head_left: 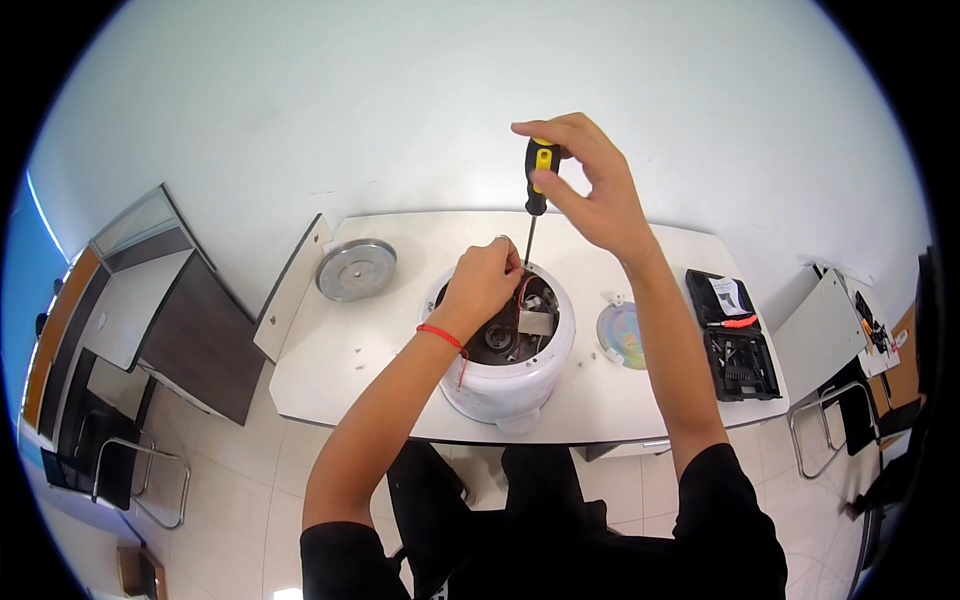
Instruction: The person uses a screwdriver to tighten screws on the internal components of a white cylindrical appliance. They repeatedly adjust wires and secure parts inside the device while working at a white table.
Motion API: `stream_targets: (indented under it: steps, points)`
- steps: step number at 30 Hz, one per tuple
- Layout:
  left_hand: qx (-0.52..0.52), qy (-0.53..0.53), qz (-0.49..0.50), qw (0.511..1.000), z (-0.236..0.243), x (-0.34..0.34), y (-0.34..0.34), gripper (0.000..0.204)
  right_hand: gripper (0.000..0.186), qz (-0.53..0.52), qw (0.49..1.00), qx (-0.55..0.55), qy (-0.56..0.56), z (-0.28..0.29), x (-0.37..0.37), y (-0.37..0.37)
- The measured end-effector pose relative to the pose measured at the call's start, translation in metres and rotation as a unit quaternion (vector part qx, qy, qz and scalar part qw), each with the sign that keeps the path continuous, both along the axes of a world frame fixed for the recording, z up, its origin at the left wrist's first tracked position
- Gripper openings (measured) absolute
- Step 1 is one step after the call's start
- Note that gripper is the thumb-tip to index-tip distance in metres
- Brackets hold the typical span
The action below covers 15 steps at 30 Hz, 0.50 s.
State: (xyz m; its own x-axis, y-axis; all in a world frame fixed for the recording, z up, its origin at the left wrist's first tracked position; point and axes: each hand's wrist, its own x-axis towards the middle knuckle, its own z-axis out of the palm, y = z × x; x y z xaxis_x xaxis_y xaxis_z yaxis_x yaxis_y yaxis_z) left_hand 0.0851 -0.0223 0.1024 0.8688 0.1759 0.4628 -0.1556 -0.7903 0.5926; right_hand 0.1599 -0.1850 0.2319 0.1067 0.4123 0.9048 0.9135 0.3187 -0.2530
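Note:
A white, round appliance body (pixel 497 392), much like an upturned rice cooker, stands on the table with its underside open. Wires, dark parts and a pale flat piece (pixel 535 323) show inside it. In my right hand (pixel 603 195) is a black and yellow screwdriver (pixel 544 160), held upright by its handle. The shaft points down to the far rim of the body; its tip meets the rim near my left fingers. My left hand (pixel 484 284) reaches over the opening with fingers pinched at that same rim. Whatever the pinch holds is hidden.
On the white table (pixel 310 375), a round metal cover (pixel 357 270) lies at left and a shiny multicoloured disc (pixel 628 335) at right. Small loose parts lie near both. An open black tool case (pixel 742 370) sits at the right edge. A wall (pixel 430 120) rises behind.

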Motion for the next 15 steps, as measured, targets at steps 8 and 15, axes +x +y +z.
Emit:
stream_targets:
  steps: [8,15]
  points:
    - [-0.003,0.006,-0.003,1.000,0.000,-0.001,0.001,0.016,0.030,-0.036,0.998,-0.042,0.011,0.004,-0.003,-0.010]
    - [0.002,0.003,-0.003,1.000,-0.001,0.000,0.001,0.015,0.027,0.038,0.999,-0.024,0.006,0.009,0.000,-0.003]
